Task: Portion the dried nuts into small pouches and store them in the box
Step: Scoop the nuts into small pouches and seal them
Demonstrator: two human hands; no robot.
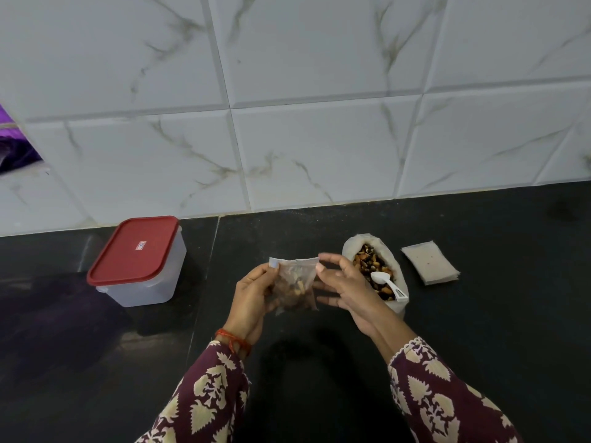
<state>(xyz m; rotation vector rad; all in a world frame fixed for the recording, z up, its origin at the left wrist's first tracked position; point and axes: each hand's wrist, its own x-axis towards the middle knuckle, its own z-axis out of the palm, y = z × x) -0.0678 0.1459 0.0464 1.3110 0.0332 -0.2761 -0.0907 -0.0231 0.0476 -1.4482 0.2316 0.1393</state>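
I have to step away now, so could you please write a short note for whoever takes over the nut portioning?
Left hand grips a small pouch holding some nuts; right hand pinches its top right corner.
Open bag of nuts with the white spoon lying in it sits right of the hands; stack of empty pouches further right.
Box at left has its red lid on.
Left to do: close this pouch, open the box, store it, fill more.
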